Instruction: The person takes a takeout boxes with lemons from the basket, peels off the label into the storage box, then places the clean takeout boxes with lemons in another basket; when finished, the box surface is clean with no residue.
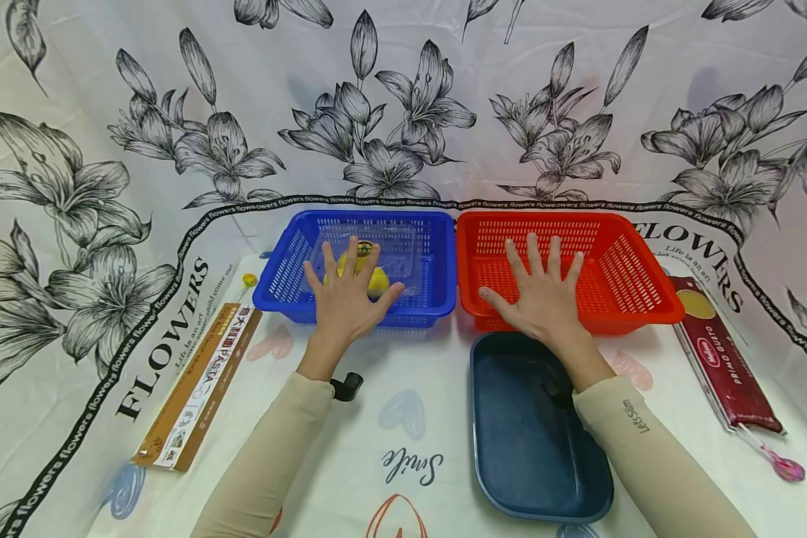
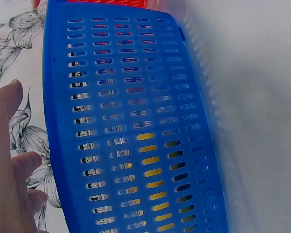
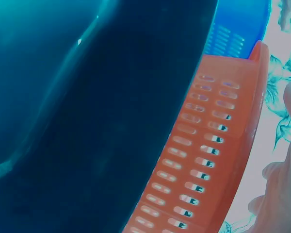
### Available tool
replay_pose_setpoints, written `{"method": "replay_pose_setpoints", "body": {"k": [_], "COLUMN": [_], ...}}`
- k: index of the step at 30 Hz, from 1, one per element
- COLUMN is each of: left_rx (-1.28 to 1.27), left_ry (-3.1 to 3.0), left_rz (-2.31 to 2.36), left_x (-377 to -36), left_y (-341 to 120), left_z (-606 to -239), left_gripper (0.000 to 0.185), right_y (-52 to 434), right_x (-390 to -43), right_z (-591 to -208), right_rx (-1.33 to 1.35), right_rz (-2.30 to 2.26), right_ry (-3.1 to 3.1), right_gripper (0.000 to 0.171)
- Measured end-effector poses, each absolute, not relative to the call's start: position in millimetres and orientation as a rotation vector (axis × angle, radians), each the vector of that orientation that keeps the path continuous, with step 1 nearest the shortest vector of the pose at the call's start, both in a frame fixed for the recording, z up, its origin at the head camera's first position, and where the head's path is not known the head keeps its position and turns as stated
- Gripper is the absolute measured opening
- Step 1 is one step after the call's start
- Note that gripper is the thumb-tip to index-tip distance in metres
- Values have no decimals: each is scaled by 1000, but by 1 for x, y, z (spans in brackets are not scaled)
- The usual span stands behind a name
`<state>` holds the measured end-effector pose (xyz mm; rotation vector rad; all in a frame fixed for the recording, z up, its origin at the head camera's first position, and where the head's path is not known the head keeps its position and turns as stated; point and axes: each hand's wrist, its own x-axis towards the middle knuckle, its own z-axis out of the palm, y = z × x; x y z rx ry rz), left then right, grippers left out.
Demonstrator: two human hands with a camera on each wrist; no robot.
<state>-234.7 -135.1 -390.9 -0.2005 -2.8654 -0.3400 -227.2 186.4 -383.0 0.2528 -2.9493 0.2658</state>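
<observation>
Nothing is gripped yet: past the dark tray (image 1: pixel 538 441) at the bench's near edge, the left hand (image 1: pixel 347 296) is spread over the blue basket (image 1: pixel 282 284), the right hand (image 1: pixel 542 296) over the red basket (image 1: pixel 639 299).

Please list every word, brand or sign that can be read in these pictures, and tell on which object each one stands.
"FLOWERS": cloth backdrop, both sides.
"flowers" repeated: black band.
"Life is an art": cloth, right.
"Smile": tablecloth.
"PASTA": brown box; other print too small.
"PRIMO GUSTO": red packet; brand oval blurred.
"Let'sSlim": right sleeve.
Label in blue basket: unreadable.
</observation>
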Motion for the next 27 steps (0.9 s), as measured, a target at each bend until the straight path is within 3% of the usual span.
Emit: {"method": "replay_pose_setpoints", "body": {"k": [27], "left_rx": [-128], "left_ry": [-2670], "left_rz": [-557], "left_x": [-221], "left_y": [-164], "left_z": [-395], "left_gripper": [71], "right_y": [156], "right_x": [-230], "right_z": [-371], "right_rx": [362], "right_rz": [691], "right_ry": [-2855], "right_gripper": [93]}}
